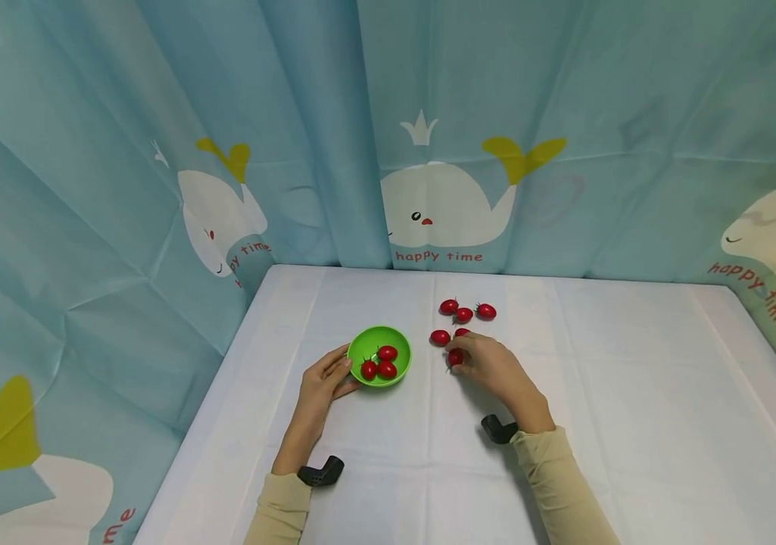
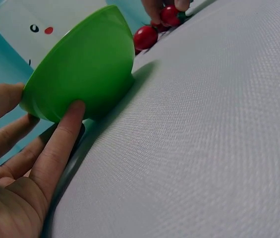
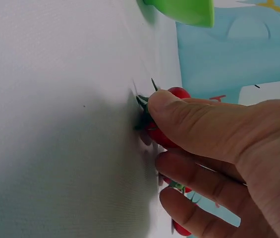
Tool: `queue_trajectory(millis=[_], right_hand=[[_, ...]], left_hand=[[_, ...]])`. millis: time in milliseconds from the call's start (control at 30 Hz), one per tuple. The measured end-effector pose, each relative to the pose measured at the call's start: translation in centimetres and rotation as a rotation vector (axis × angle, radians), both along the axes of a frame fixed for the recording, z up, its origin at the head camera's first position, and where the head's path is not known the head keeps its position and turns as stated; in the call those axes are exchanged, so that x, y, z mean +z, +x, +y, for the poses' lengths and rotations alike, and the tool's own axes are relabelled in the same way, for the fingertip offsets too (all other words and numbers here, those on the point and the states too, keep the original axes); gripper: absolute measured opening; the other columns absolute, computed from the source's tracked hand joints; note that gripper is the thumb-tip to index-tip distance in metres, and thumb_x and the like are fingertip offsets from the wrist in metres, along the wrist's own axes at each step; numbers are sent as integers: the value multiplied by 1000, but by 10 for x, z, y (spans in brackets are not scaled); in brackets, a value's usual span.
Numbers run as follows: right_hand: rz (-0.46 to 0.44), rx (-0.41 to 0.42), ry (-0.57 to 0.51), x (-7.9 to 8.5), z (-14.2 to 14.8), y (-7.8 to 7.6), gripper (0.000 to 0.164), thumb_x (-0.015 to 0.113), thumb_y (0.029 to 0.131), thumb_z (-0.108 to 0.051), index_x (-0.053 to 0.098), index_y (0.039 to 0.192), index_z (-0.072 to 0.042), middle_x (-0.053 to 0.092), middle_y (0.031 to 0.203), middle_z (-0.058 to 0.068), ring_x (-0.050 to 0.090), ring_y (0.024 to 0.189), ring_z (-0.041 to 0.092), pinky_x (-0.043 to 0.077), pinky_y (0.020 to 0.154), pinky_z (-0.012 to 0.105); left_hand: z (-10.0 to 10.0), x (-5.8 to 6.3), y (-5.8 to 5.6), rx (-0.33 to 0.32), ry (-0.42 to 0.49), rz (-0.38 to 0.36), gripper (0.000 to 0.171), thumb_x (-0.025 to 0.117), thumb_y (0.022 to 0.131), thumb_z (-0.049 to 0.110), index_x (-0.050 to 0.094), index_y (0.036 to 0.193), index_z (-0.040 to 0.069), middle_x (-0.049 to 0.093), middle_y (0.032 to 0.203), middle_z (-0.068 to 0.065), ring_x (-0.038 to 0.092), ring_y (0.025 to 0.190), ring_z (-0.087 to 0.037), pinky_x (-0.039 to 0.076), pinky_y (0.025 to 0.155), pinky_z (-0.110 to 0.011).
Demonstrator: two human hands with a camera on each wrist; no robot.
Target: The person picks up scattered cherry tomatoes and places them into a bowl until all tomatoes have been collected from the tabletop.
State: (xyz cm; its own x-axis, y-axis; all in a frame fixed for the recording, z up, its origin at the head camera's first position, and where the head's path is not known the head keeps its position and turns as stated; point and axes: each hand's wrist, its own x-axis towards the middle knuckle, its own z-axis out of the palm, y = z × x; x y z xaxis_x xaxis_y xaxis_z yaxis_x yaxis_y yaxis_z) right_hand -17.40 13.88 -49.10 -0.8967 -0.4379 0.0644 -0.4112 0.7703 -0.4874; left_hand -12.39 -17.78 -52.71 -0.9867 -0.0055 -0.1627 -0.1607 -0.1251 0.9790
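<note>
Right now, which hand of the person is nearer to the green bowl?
Left. The left hand holds the green bowl at its left side; the right hand is apart from it, to the bowl's right, pinching a red tomato.

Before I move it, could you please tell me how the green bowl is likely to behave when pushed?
The green bowl probably keeps its shape, its glossy wall looking like stiff plastic. Its flaring sides suggest it could tip if pushed high. The three rounded tomatoes inside may roll.
</note>
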Motion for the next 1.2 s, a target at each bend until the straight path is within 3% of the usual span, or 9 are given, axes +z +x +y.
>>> queue_trajectory(millis=[533,867,1200], right_hand=[[9,30,-49,1,-1,-2,24,87,83,-6,76,104,-11,71,100,1,64,93,17,63,89,40],[30,57,-151,6,-7,1,27,85,86,-8,76,112,-8,72,106,4,66,91,19,63,86,40],[62,68,-169,12,-26,-2,26,85,87,-11,76,112,-10,72,105,2,64,92,18,62,84,36]], left_hand=[[-1,0,0,-1,-5,11,46,62,106,16,54,150,5,53,154,-20,60,136,-27,66,92,-31],[0,1,0,-3,-6,10,45,61,106,15,54,150,5,56,150,-22,65,128,-21,66,92,-31],[0,1,1,0,-12,3,45,61,107,16,55,150,6,55,152,-20,63,132,-26,66,93,-32]])
